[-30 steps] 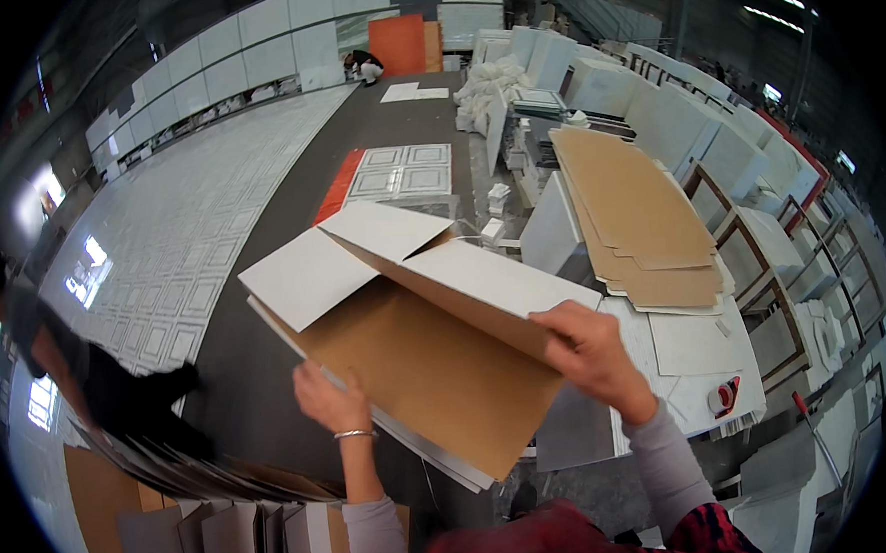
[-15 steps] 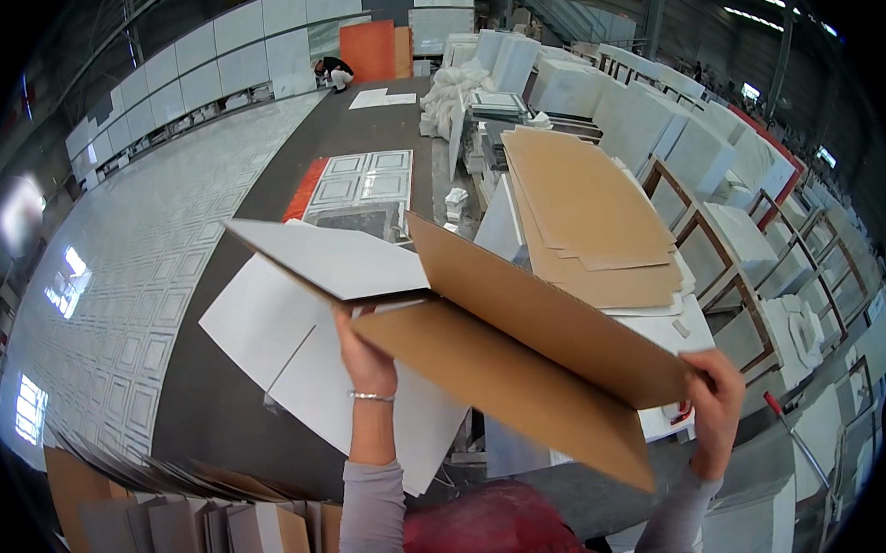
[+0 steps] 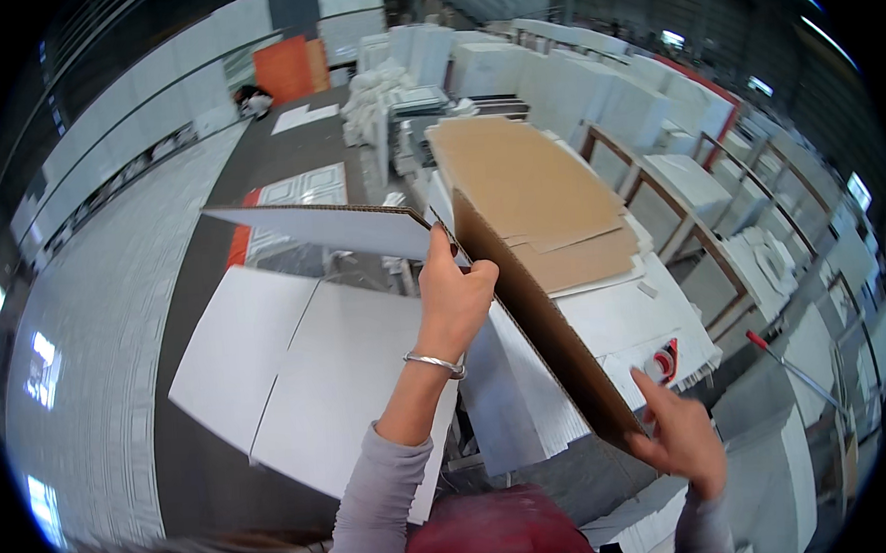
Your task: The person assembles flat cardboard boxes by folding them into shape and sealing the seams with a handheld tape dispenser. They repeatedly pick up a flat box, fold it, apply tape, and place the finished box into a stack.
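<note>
A folded cardboard sheet, brown on one side and white on another panel, is held up in front of me. My left hand, with a silver bangle on its wrist, is closed on the sheet near its fold. At the sheet's lower right end, my right hand pinches the edge with its thumb, the index finger sticking out. One white panel spreads to the left from the fold. Below lies a white creased sheet on the dark surface.
To the right, brown cardboard sheets are stacked on white ones, with a red tape dispenser nearby. Metal racks stand farther right among white slabs. A glossy patterned floor stretches along the left. Far off, a person bends down.
My left hand has moved right and up along the fold. The cardboard has tipped so its panels show nearly edge-on. My right hand has dropped lower, and the view has turned right.
</note>
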Demonstrator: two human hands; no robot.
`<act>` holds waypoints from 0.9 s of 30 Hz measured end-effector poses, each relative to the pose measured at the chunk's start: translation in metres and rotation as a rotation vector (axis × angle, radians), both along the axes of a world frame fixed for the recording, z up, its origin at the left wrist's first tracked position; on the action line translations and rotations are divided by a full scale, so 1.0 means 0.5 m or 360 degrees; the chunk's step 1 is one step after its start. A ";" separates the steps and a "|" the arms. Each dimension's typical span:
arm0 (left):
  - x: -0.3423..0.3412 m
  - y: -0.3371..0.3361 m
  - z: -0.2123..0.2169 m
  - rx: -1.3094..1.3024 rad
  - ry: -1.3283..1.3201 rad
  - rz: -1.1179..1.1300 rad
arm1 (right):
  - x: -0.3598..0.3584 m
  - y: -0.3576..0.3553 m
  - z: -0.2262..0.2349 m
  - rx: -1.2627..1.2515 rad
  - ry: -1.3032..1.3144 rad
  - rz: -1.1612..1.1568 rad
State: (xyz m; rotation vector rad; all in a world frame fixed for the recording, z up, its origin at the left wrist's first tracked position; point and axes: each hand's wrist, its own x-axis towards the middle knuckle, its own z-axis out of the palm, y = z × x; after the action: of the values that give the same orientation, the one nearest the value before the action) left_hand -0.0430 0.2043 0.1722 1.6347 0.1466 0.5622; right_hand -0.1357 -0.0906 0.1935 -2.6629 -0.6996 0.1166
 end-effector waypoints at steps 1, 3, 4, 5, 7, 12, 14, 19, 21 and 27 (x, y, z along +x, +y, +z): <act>0.005 -0.003 0.013 0.0139 -0.0011 -0.0049 | 0.021 0.014 -0.003 0.0043 -0.0089 0.0053; 0.008 -0.006 0.055 0.0315 0.0023 -0.0122 | 0.072 0.033 -0.024 0.0096 -0.0292 0.0147; 0.007 -0.014 0.084 0.0349 0.0064 -0.0173 | 0.079 0.019 -0.007 0.0197 -0.0199 0.0042; 0.010 -0.012 0.100 0.0395 0.0110 -0.0201 | 0.085 0.003 0.008 0.0316 -0.0108 -0.0040; 0.060 0.031 0.056 0.0354 0.0010 -0.0176 | 0.083 -0.006 0.054 0.0732 0.0224 -0.0336; 0.036 0.095 0.110 0.0050 0.0005 -0.0226 | 0.075 -0.016 0.124 0.0646 0.0049 -0.0511; 0.048 0.131 0.107 0.0045 -0.0030 -0.0222 | 0.063 -0.041 0.122 0.0480 -0.0208 -0.0586; 0.073 0.102 -0.009 0.0047 0.0229 -0.0602 | 0.057 -0.091 0.065 0.0161 -0.0225 -0.0830; 0.051 0.026 -0.068 -0.0113 0.0445 -0.0905 | 0.046 -0.098 0.047 0.0355 -0.0147 -0.0973; -0.002 -0.198 -0.084 -0.0291 0.0517 -0.1280 | 0.012 -0.008 -0.042 0.0247 -0.0133 -0.0685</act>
State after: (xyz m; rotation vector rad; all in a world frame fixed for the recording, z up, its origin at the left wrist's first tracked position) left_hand -0.0438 0.1052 0.1301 1.4419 -0.2153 -0.3230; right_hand -0.1294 -0.0948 0.1725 -2.6113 -0.1392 -0.1601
